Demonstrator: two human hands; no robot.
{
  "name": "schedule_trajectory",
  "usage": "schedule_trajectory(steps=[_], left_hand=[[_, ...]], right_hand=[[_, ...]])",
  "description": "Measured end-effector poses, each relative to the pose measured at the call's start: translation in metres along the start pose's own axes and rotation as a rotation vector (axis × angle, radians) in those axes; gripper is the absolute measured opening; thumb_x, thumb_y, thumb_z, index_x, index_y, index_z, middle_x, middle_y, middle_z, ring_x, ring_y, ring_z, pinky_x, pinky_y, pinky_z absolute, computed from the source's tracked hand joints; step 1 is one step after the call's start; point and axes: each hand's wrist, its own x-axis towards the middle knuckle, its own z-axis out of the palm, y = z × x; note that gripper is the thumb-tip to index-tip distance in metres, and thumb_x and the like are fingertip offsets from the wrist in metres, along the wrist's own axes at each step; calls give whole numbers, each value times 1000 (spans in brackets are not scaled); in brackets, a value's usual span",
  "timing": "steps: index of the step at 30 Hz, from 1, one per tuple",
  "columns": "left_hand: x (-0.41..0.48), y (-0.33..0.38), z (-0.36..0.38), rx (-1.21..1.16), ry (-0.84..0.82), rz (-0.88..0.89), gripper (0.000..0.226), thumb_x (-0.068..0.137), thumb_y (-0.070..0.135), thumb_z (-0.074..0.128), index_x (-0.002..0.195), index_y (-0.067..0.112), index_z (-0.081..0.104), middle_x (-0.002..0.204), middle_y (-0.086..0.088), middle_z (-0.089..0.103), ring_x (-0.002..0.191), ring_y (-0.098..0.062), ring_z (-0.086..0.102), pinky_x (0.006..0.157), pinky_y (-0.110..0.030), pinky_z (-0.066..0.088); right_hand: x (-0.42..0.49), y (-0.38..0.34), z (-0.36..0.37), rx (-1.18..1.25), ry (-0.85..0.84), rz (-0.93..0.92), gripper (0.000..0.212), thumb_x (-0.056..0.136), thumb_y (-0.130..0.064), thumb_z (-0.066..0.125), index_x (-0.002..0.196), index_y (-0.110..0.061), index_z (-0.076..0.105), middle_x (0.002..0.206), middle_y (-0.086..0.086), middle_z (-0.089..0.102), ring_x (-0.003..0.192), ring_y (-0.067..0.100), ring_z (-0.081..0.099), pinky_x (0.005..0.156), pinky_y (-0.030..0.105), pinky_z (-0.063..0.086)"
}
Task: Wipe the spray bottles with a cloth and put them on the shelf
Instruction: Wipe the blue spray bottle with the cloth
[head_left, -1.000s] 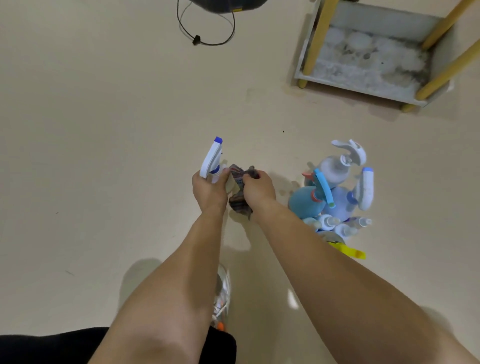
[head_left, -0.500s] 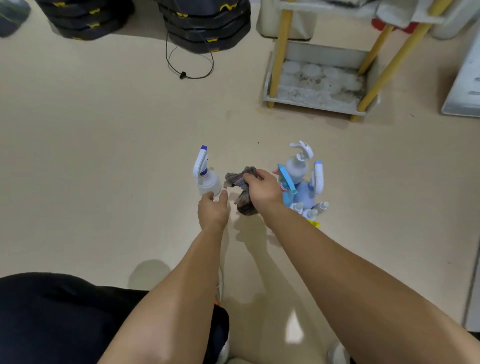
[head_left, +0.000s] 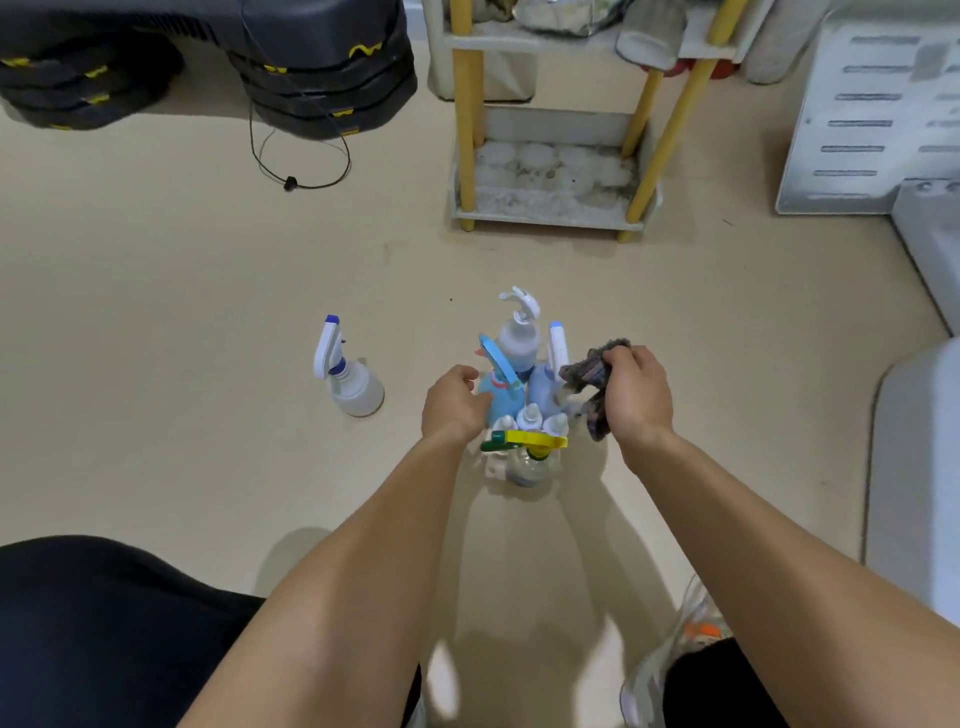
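A white spray bottle with a blue-tipped trigger (head_left: 347, 375) stands alone on the floor, left of centre. To its right, several spray bottles stand clustered together (head_left: 522, 395), among them a blue bottle (head_left: 496, 397) and one with a yellow and green trigger (head_left: 524, 442). My left hand (head_left: 453, 404) is at the left side of the cluster, fingers curled against the blue bottle; a firm grip cannot be told. My right hand (head_left: 635, 395) holds a dark crumpled cloth (head_left: 589, 382) just right of the cluster. The shelf (head_left: 550, 208) with yellow posts stands beyond, its bottom tray dusty.
Stacked black cases (head_left: 322, 73) and a loose black cord (head_left: 298, 166) lie at the back left. A white slatted appliance (head_left: 872, 119) stands at the back right, and a grey-white edge (head_left: 914, 467) runs along the right. My shoe (head_left: 675, 654) is at the bottom.
My left hand let go of the white bottle, which now stands alone, and moved right to the cluster. My right hand carried the cloth to the cluster's right side. The view tilted up.
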Motion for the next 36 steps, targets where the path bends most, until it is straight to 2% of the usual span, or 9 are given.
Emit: schedule_trajectory(steps=[6, 11, 16, 19, 23, 26, 30, 34, 36], left_hand=[[21, 7, 15, 8, -48, 35, 48, 88, 20, 74, 134, 22, 62, 134, 0, 64, 116, -22, 61, 86, -26, 44], [34, 3, 24, -70, -44, 30, 44, 88, 25, 76, 131, 23, 68, 123, 0, 71, 100, -19, 61, 76, -25, 42], [35, -1, 28, -72, 13, 107, 31, 89, 26, 75, 119, 20, 73, 114, 1, 72, 97, -17, 59, 82, -32, 48], [36, 3, 21, -126, 63, 162, 22, 91, 27, 71, 112, 18, 75, 106, 1, 72, 96, -18, 62, 84, -36, 53], [34, 19, 1, -107, 71, 213, 21, 91, 29, 72, 111, 22, 76, 102, 5, 72, 94, -16, 62, 67, -23, 43], [23, 32, -21, -94, 79, 240, 15, 90, 27, 73, 104, 24, 77, 102, 3, 75, 93, -17, 61, 65, -16, 41], [-2, 62, -59, -112, 100, 295, 2, 90, 27, 73, 90, 29, 74, 91, 7, 72, 88, -15, 58, 64, -14, 39], [-33, 105, -99, -147, 102, 383, 9, 90, 30, 73, 95, 24, 77, 104, 9, 74, 104, -13, 62, 79, -24, 44], [-51, 129, -116, -139, 102, 449, 13, 90, 32, 72, 96, 21, 77, 102, 8, 74, 97, -11, 61, 79, -26, 44]], right_hand=[[27, 21, -17, -9, 15, 73, 17, 93, -24, 45, 85, -15, 57, 74, 4, 69, 51, 31, 59, 49, 35, 47], [43, 34, -19, -32, -7, 108, 16, 94, -25, 46, 90, -14, 57, 66, 10, 64, 54, 33, 62, 57, 46, 55], [46, 41, -20, -2, -16, 114, 16, 96, -24, 47, 93, -13, 57, 57, 7, 62, 50, 32, 59, 52, 41, 52], [45, 40, -21, -2, -4, 109, 16, 95, -25, 47, 91, -14, 57, 65, 8, 64, 54, 33, 61, 56, 44, 55], [42, 32, -24, 19, -11, 109, 16, 96, -23, 46, 93, -13, 58, 66, 8, 63, 55, 33, 61, 58, 44, 54], [34, 17, -28, 44, -25, 87, 15, 96, -23, 46, 93, -13, 57, 67, 10, 64, 56, 33, 61, 57, 45, 53], [17, -21, -39, 68, -125, 13, 17, 97, -22, 48, 95, -9, 58, 65, 20, 66, 50, 36, 59, 51, 41, 50], [-7, -73, -51, 165, -207, -129, 18, 97, -23, 54, 91, -7, 62, 86, 29, 67, 70, 47, 69, 54, 44, 52], [-23, -102, -56, 228, -243, -224, 21, 98, -24, 54, 97, -4, 62, 100, 33, 67, 80, 51, 69, 53, 42, 52]])
